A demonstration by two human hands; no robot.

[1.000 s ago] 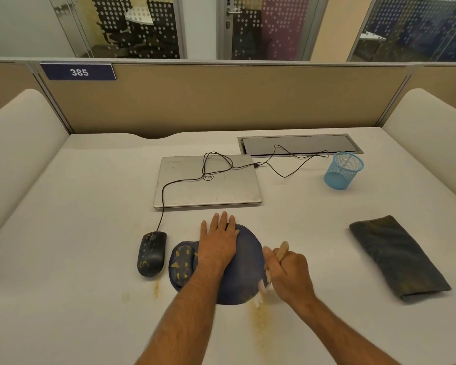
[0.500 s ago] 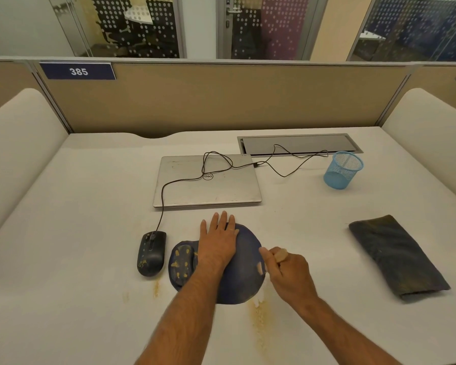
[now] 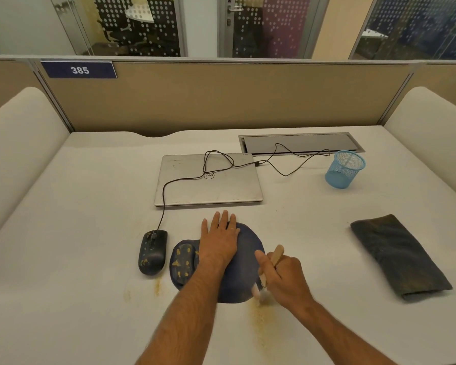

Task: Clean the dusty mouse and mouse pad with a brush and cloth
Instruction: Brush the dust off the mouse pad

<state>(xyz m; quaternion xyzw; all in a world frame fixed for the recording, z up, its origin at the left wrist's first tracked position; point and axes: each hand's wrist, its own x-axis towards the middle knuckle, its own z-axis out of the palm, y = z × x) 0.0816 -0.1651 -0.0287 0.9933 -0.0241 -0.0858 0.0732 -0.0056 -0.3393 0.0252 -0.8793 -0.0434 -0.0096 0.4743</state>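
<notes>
A dark blue mouse pad [image 3: 245,262] lies on the white desk, its wrist rest [image 3: 182,262] at the left speckled with yellow dust. My left hand [image 3: 219,238] presses flat on the pad, fingers spread. My right hand [image 3: 283,279] is closed around a wooden-handled brush [image 3: 277,255], whose bristles touch the pad's near right edge. Yellow dust [image 3: 259,321] lies on the desk just below the bristles. A black wired mouse [image 3: 153,251] with yellow specks sits left of the pad. A dark folded cloth [image 3: 398,256] lies at the right.
A closed silver laptop [image 3: 208,180] lies behind the pad with the mouse cable looped over it. A blue mesh cup [image 3: 344,169] stands at the back right near a cable hatch [image 3: 300,143]. Beige partitions wall the desk on three sides.
My right hand has swept the brush back toward me along the pad's right edge, down to its near corner. My left hand and the pad have stayed put.
</notes>
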